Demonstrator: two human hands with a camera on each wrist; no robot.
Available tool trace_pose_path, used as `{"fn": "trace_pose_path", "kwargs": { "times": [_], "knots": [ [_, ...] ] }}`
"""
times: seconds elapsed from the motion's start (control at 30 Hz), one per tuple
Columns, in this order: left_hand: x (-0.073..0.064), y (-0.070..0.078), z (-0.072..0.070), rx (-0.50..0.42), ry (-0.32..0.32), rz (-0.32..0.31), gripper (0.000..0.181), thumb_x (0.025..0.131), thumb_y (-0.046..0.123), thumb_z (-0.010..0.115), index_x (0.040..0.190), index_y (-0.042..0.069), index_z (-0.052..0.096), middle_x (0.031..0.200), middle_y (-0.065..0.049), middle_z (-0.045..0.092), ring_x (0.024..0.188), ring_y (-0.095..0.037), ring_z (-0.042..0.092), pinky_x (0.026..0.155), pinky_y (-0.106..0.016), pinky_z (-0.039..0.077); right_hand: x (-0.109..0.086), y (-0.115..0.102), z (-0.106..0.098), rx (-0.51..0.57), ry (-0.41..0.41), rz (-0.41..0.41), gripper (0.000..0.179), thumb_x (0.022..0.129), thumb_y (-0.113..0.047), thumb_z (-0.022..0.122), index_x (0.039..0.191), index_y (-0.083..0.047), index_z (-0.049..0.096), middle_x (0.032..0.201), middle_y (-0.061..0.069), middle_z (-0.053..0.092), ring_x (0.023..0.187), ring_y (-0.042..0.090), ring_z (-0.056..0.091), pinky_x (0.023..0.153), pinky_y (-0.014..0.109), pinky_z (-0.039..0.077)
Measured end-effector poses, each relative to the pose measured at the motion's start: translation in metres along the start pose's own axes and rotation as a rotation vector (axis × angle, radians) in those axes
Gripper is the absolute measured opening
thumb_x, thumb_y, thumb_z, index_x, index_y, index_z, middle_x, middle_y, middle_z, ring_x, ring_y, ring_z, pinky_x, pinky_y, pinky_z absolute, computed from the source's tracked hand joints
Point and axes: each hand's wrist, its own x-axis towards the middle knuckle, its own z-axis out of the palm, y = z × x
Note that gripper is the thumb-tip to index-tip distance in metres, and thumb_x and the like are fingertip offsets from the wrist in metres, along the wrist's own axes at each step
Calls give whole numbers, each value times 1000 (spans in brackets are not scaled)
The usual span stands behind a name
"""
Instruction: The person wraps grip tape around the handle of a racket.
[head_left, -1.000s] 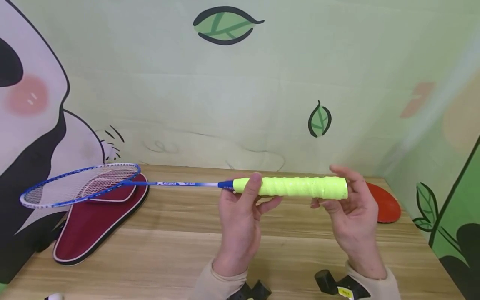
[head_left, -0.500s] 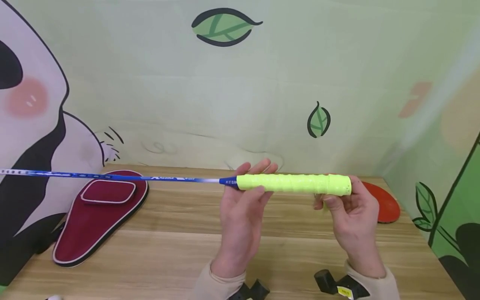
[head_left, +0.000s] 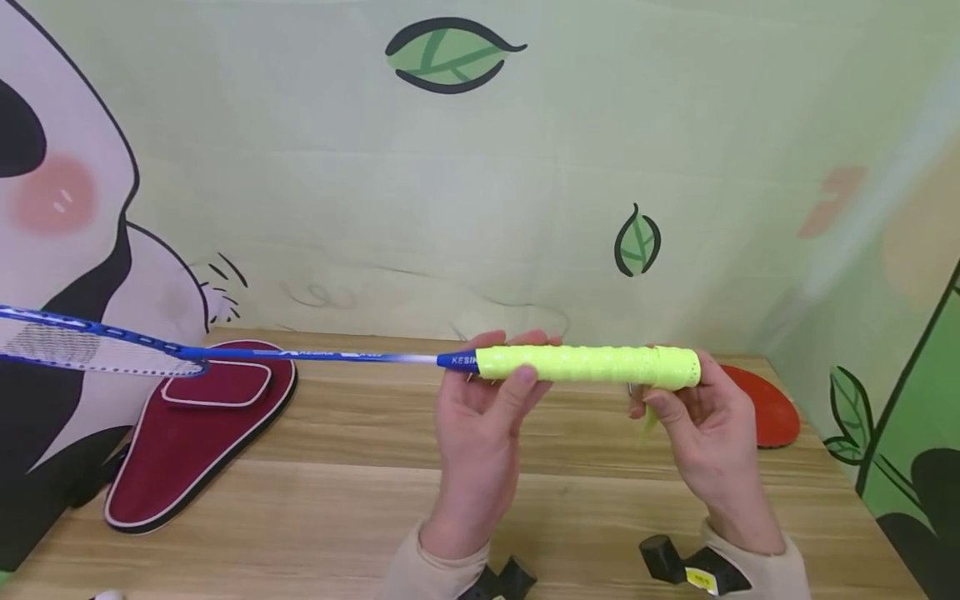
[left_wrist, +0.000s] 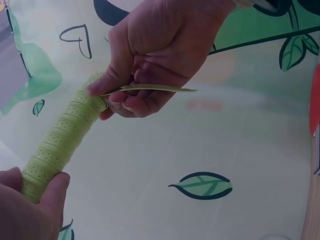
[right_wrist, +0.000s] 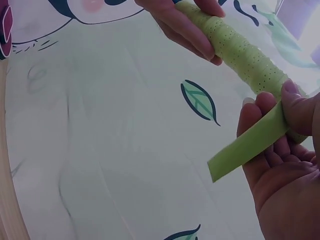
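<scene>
A badminton racket (head_left: pixel 375 357) with a blue shaft is held level above the table, its strung head cut off by the left edge of the head view. Perforated yellow-green grip tape (head_left: pixel 585 364) wraps its handle in overlapping turns. My left hand (head_left: pixel 480 433) holds the handle beside the blue cone, thumb in front and fingers behind. At the butt end, my right hand (head_left: pixel 708 442) pinches the tape against the handle. From under that thumb a loose tail of tape (right_wrist: pixel 245 142) sticks out in the right wrist view, its cut end free.
On the wooden table (head_left: pixel 337 517), a maroon paddle case (head_left: pixel 172 458) with white piping lies at the left, beneath the racket head. A red table-tennis paddle (head_left: pixel 768 408) lies behind my right hand. A printed backdrop (head_left: pixel 480 183) stands close behind the table.
The racket has turned about its length, so its head tilts differently and extends past the left edge. My right fingers have closed in at the butt end, and the tape tail now shows below it.
</scene>
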Motion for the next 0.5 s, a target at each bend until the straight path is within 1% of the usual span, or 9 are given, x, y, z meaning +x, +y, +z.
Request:
{"fn": "trace_pose_path", "kwargs": {
  "times": [0.07, 0.17, 0.3, 0.4, 0.5],
  "knots": [
    [0, 0, -1, 11, 7, 17, 32, 92, -5, 61, 119, 9, 51, 115, -18, 65, 110, -35, 63, 95, -47, 52, 0, 1, 0, 4, -1, -3, 31, 86, 21, 57, 117, 18, 51, 87, 14, 63, 72, 19, 63, 65, 23, 58],
    [-1, 1, -1, 27, 33, 27, 29, 91, -2, 64, 115, 11, 53, 110, -16, 67, 105, -32, 65, 90, -45, 55, 0, 2, 2, -3, 5, -18, 27, 87, 17, 59, 113, 18, 52, 86, 15, 63, 71, 19, 63, 65, 23, 58],
    [-1, 1, -2, 55, 62, 26, 25, 91, 2, 67, 111, 7, 53, 106, -16, 68, 100, -28, 67, 84, -45, 58, 0, 2, 4, -6, 18, -37, 25, 87, 11, 63, 110, 17, 53, 85, 15, 63, 69, 19, 64, 64, 23, 58],
    [0, 1, -2, 81, 65, 32, 23, 90, 3, 68, 107, 4, 53, 100, -14, 67, 93, -25, 67, 80, -46, 59, 0, 2, 5, 3, 36, -46, 26, 88, 10, 64, 110, 17, 54, 84, 15, 64, 68, 19, 64, 63, 23, 58],
    [1, 2, -1, 97, 66, 43, 24, 90, 3, 69, 105, -1, 51, 94, -10, 63, 86, -21, 66, 77, -49, 59, 1, 2, 5, -4, 58, -67, 25, 87, 10, 65, 109, 18, 54, 83, 15, 65, 66, 18, 64, 62, 22, 57]
  ]
}}
